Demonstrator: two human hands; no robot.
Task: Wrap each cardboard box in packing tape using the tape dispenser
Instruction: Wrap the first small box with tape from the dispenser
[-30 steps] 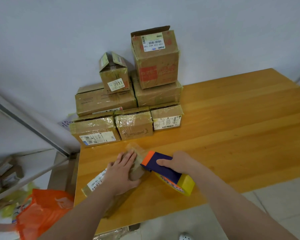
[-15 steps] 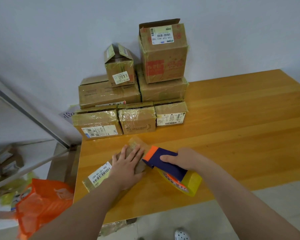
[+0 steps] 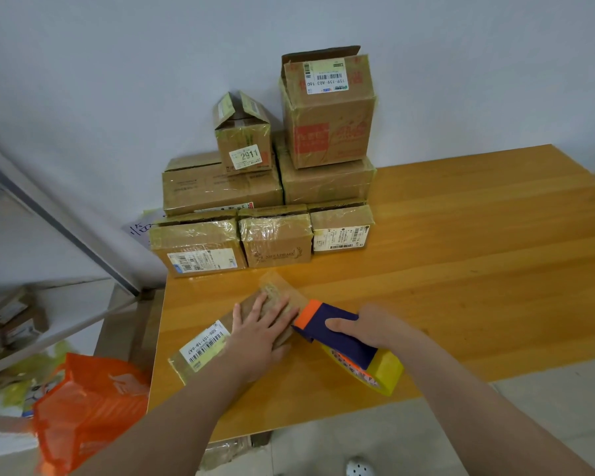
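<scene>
— Item one?
— Box (image 3: 249,304): flat, brown cardboard, lying at an angle on the near left part of the table (image 3: 461,269). White barcode label (image 3: 205,348) on its top, toward the near end.

— Hands on it?
— Left hand (image 3: 258,338): laid flat on the box top, fingers straight and slightly spread, gripping nothing. Right hand (image 3: 371,329): fingers curled round the tape dispenser (image 3: 337,338), thumb along its upper face.

— Item two, the dispenser?
— Navy body, orange front edge, yellow roll at the rear. It sits just right of the box, with the orange edge against the box's far right corner, beside the left fingertips.

— Tape?
— A clear brownish strip of tape (image 3: 282,286) runs from the orange edge across the far end of the box and past it. Whether it lies flat on the table there, I cannot tell.

— Other stock?
— Stack of boxes (image 3: 272,201) at the far left of the table, against the wall (image 3: 117,80): three in the front row, two larger ones behind, two more on top. Most show glossy tape.

— Off the table?
— Orange bag (image 3: 90,407) on the floor at the left, and a shelf (image 3: 49,304) beyond it holding small parcels.
</scene>
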